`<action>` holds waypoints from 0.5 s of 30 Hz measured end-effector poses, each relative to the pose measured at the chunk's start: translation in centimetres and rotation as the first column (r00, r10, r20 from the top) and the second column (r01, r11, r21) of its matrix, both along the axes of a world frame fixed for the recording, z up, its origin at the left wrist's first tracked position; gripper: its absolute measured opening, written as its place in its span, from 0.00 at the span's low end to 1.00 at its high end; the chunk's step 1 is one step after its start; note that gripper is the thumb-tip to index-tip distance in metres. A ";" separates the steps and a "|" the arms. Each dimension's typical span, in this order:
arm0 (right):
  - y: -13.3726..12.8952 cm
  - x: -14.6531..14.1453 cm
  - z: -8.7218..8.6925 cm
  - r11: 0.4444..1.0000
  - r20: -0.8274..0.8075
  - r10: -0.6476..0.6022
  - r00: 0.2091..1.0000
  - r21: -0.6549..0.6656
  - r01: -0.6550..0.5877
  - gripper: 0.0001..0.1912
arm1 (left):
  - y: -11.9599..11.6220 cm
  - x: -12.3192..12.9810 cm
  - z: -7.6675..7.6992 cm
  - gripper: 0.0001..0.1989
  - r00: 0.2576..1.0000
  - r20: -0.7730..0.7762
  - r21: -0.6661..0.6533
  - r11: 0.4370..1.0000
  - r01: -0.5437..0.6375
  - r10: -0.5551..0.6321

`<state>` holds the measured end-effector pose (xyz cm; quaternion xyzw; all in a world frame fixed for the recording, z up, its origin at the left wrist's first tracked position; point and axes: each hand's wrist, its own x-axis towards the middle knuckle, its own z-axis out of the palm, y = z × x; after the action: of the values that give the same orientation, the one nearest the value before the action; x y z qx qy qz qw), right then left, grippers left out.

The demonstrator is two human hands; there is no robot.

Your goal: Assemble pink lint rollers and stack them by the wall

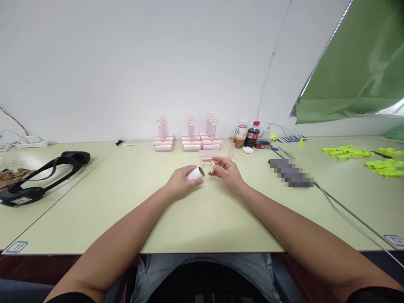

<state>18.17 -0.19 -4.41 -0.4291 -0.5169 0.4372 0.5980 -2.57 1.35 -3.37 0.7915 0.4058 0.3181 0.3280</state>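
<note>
My left hand point(182, 182) is wrapped round a white roll point(196, 173), whose hollow end faces right. Just to its right, my right hand point(227, 172) pinches a small pale pink piece point(212, 168) between thumb and fingers. Beyond the hands lies an open pink case point(209, 155). A clear pinkish part point(232, 150) stands behind my right hand. Pink box-shaped units with upright handles stand in a row by the wall, at left point(163, 145), middle point(191, 145) and right point(211, 144).
Two bottles point(240, 134) point(252, 134) and a white case point(248, 150) stand at the back. A blurred dark device point(290, 173) with a cable lies right. Neon yellow bundles point(347, 152) lie far right; a black strapped headset point(44, 179) is at left.
</note>
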 end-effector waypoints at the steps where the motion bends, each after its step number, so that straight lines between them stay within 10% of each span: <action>1: -0.1 -0.1 0.1 1.000 0.000 0.015 1.000 0.012 -0.015 0.16 | -0.2 0.1 0.0 0.22 1.000 -0.006 -0.005 1.000 0.015 -0.015; 15: -1.1 -1.0 -0.2 0.965 0.276 0.000 0.961 0.252 -0.072 0.07 | -1.2 0.4 0.0 0.22 0.994 0.005 -0.011 0.994 0.109 -0.109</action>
<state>17.20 -1.33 -4.62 -0.3937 -0.6551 0.3131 0.5637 -2.12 0.16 -3.38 0.8100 0.3629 0.2992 0.3504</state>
